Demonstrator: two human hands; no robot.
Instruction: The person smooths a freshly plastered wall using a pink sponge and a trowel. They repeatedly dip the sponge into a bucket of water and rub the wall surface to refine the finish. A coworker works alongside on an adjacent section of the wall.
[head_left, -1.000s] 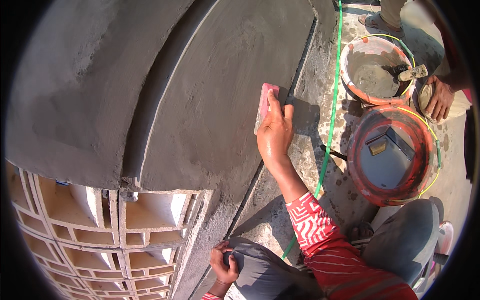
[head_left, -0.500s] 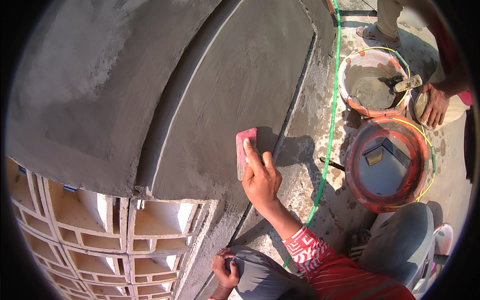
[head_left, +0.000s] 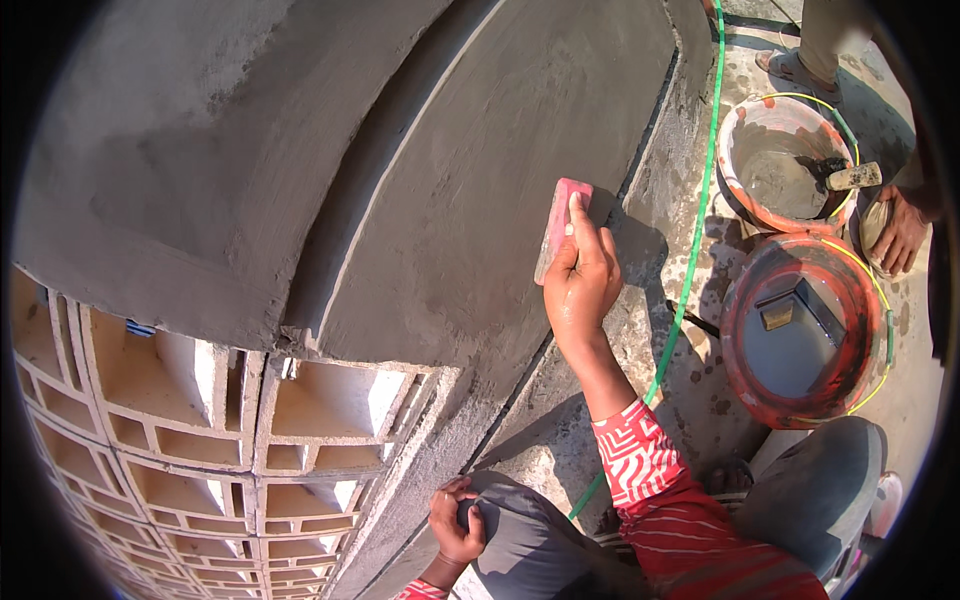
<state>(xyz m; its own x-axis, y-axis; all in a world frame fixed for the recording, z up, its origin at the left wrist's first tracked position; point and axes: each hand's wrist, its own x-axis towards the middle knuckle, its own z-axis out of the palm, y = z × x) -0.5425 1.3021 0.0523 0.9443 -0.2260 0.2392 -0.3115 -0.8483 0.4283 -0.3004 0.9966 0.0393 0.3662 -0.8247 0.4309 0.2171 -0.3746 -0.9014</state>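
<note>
My right hand [head_left: 585,285] is closed on a pink rectangular plastering float [head_left: 560,235], its index finger stretched along the top. The float lies against the grey, freshly plastered panel [head_left: 480,180], close to the panel's right edge. My left hand [head_left: 457,520] rests on my knee, thumb and fingers apart, with no tool in it. A raised curved ledge [head_left: 395,165] divides this panel from a second plastered surface [head_left: 180,190] on the left.
Pale ventilation blocks [head_left: 200,447] fill the lower left. A green hose [head_left: 690,285] runs along the right. Beyond it stand a mortar bucket [head_left: 735,180] with a handled tool [head_left: 853,177] and a bucket of cloudy water [head_left: 735,350] holding tools. Another person's hand [head_left: 897,235] is beside them.
My right hand has slid the float up and to the right over the plaster. My left hand stays on the knee. The whole view has shifted slightly.
</note>
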